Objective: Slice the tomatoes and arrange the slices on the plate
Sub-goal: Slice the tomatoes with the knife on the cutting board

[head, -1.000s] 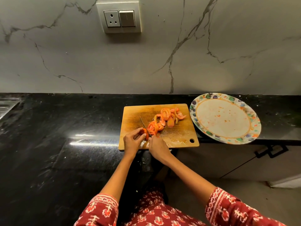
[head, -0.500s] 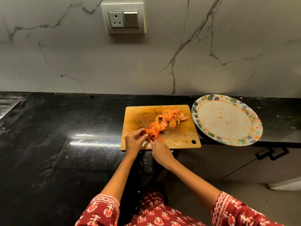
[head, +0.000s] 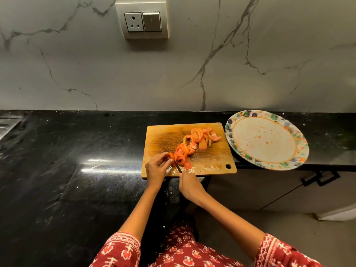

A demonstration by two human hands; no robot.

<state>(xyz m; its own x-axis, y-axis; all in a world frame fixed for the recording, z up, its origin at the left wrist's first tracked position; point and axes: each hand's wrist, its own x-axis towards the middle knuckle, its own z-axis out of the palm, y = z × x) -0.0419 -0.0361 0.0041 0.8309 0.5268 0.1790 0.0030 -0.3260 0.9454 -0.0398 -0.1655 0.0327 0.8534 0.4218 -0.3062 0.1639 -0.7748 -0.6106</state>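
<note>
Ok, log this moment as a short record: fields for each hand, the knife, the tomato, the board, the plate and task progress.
left hand: fingers pinch the last tomato piece on the board
right hand: grips the knife handle
knife: blade down beside the held piece, tip pointing away from the person
tomato slices: loose piles on the board
cutting board: wooden, on the black counter, wet near its front edge
plate: right of the board, only juice smears, no slices
progress: slicing nearly done, arranging not yet begun

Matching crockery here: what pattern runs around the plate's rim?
The plate has a white rim dotted with multicoloured leaf-like blotches and an orange ring inside; head view.
</note>
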